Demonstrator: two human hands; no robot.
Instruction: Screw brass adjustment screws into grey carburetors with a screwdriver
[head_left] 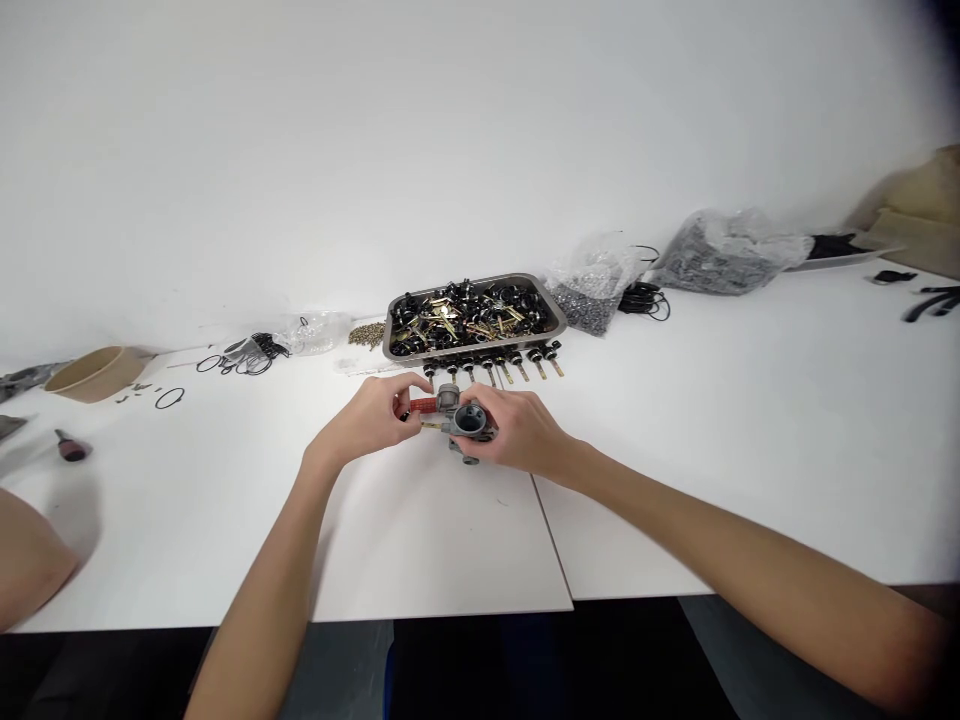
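My right hand (517, 425) is closed around a grey metal carburetor (470, 420), with its round bore facing me. A red mesh sleeve (424, 405) sticks out on the carburetor's left side. My left hand (379, 415) is curled at that side, its fingers pinching a small part with a brass-coloured stem (430, 426) and a dark end; the fingers hide most of it. The stem's tip is at the carburetor's body. Just behind the hands, several black-capped parts with brass stems (534, 358) stand in a row along a metal tray (559, 325).
The tray is heaped with similar parts. Clear bags of small black pieces (596, 290) and black rings (643, 300) lie to its right, brass bits (367, 334) to its left. Further left are a tan bowl (97, 375), a screwdriver (71, 447) and another person's arm (30, 560).
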